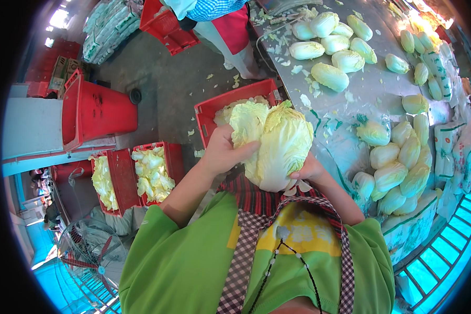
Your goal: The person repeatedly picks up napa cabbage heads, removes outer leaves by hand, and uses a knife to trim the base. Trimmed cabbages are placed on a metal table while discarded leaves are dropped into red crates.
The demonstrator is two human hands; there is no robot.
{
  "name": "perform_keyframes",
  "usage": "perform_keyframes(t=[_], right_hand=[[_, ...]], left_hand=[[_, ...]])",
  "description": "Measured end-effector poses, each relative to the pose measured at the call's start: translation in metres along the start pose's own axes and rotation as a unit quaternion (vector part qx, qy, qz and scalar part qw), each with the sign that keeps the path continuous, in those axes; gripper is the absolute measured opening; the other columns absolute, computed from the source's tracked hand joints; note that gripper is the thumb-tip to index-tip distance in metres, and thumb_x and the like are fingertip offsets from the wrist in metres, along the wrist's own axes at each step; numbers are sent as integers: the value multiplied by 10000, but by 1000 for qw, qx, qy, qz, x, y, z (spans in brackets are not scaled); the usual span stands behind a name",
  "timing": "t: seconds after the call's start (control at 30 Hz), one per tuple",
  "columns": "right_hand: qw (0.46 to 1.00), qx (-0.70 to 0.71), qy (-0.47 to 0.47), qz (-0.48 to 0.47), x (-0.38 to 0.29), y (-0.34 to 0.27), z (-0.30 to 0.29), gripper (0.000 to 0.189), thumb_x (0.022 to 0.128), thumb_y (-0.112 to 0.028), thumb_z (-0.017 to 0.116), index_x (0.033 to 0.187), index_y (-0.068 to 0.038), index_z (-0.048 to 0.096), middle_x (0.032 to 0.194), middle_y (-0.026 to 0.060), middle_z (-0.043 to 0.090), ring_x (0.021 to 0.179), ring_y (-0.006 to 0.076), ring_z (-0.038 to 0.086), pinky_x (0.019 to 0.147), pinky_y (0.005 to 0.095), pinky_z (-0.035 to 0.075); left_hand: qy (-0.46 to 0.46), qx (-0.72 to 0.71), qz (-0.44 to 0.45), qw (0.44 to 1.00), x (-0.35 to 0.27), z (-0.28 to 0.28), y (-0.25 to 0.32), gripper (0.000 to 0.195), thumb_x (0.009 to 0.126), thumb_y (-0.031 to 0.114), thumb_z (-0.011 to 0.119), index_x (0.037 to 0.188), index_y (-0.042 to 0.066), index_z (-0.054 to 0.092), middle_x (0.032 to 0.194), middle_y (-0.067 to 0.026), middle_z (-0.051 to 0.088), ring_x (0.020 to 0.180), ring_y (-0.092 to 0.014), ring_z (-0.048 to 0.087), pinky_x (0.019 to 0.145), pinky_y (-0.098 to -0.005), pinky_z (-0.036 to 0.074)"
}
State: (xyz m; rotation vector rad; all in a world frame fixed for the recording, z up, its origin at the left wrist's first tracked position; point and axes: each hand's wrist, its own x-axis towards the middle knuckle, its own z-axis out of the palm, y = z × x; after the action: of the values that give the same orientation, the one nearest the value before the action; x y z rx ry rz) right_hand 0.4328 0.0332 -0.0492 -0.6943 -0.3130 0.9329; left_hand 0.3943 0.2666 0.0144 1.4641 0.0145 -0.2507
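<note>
In front of my chest I hold a napa cabbage (286, 145) with pale green, crinkled leaves. My left hand (223, 151) grips a broad outer leaf (251, 121) on the cabbage's left side, its thumb lying across the leaf. Whether that leaf is still joined at the base cannot be made out. My right hand (308, 167) supports the head from the lower right, and most of its fingers are hidden behind it. Just beyond the cabbage, a red plastic crate (235, 94) on the floor holds loose cabbage leaves (235, 110).
On the metal table (294, 84) lie several napa cabbages (333, 43) and leaf scraps. More cabbages (396, 168) sit on plastic packaging at right. Leaf-filled red crates (119, 176), a red wheeled bin (102, 112) and a fan (96, 263) stand at left. Another person (227, 31) stands ahead.
</note>
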Motion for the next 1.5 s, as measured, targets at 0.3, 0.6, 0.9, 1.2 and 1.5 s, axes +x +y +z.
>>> perform_keyframes(t=[0.3,0.6,0.9,1.2,1.5], right_hand=[[997,-69,-18,-8,7,-2,2,1026,642,-163,833,1477,3,260,1398,113,478,1293,227,474,1085,382,377],[1000,8,11,-16,2,6,1,1032,649,-179,848,1476,3,258,1369,120,509,1261,229,507,1068,388,399],[993,89,77,-18,-2,24,-12,945,690,-225,823,1454,-9,309,1359,134,523,1226,274,546,1033,411,446],[969,148,161,-118,13,16,-13,926,693,-418,729,1433,-24,336,1336,190,523,1192,357,561,1011,501,479],[976,170,119,-71,19,27,-15,922,687,-399,746,1426,-14,350,1334,185,532,1172,355,575,1003,499,481]], left_hand=[[68,121,-22,990,15,1,10,480,744,-24,586,1223,4,567,1099,-68,663,1011,-142,627,882,-311,494],[127,-158,-59,977,2,-4,-4,550,753,-86,513,1295,2,527,1236,-89,618,1122,-204,615,940,-346,500],[235,-292,-12,927,-4,10,-13,368,831,34,506,1197,26,537,1017,-55,609,826,-175,601,753,-355,512],[152,-416,-41,896,-34,-5,-21,342,790,26,489,1129,50,520,887,-34,555,555,-93,414,517,-260,369],[17,-539,-270,798,-32,-37,-39,284,783,36,548,1066,9,539,673,-24,512,486,-64,414,459,-204,352]])
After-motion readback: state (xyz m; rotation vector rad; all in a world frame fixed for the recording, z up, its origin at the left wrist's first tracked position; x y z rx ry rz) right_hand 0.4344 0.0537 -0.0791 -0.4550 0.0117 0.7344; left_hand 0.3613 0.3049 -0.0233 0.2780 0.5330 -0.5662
